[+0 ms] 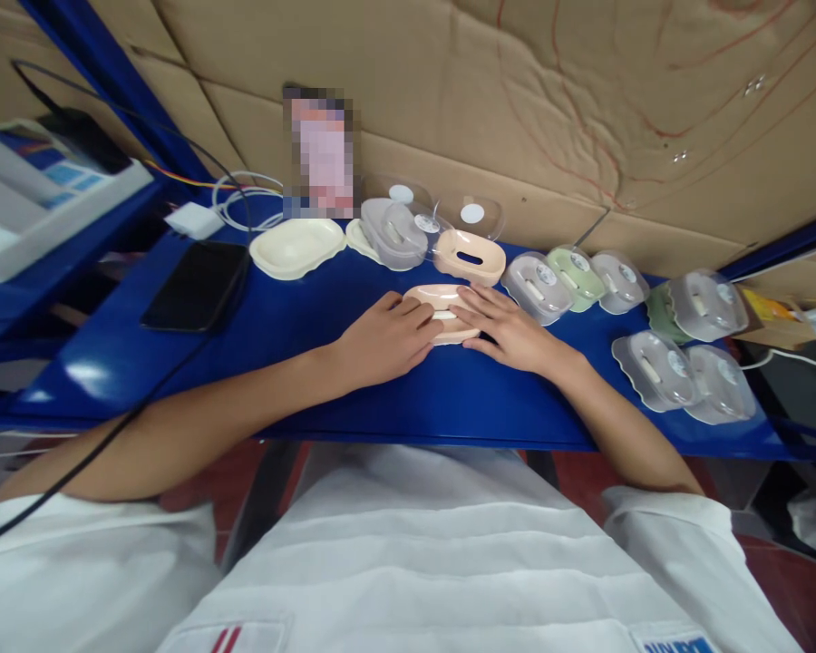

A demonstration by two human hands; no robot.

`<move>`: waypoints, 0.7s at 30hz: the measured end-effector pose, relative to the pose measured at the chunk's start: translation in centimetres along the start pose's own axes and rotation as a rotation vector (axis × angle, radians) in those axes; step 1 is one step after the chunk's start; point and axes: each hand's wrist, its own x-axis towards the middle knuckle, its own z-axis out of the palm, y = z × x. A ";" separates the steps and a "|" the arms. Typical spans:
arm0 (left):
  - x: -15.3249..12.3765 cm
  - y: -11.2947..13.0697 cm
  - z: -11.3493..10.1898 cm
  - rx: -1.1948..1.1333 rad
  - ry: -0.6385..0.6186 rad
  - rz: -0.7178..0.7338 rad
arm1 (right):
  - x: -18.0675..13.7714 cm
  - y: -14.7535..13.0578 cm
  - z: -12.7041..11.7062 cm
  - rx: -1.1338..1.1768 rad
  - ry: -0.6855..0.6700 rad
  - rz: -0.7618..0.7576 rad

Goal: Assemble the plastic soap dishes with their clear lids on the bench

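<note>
Pressing: both hands flat on peach dish (pixel 442 313), mid-table.
Left hand (pixel 387 340): fingers spread over dish's left end, not clenched.
Right hand (pixel 510 331): fingers laid over its right end.
Table (pixel 354 381): blue.
Right: covered dishes (pixel 653 367).
Left: phone (pixel 197 284).
Far: cream tray (pixel 297 247), cardboard (pixel 517 100).

packing workshop, blue bench (pixel 299 363), rows of soap dishes (pixel 656 370) (cardboard-lined wall (pixel 517 100))

Blue bench (pixel 354 399): soap dishes (pixel 656 367), phone (pixel 197 284), charger (pixel 193 219).
</note>
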 end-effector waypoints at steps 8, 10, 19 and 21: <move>-0.1 0.1 0.0 0.023 0.072 -0.011 | 7.9 2.6 -1.8 -0.054 0.251 0.230; -0.1 0.0 0.0 0.025 0.083 -0.019 | 10.8 3.1 -1.3 -0.079 0.220 0.279; -0.2 -0.2 0.7 -0.038 0.108 -0.024 | 8.8 4.0 -0.8 -0.020 0.339 0.202; -0.1 -0.2 0.7 -0.053 0.108 -0.026 | 8.4 4.3 -0.8 -0.042 0.305 0.204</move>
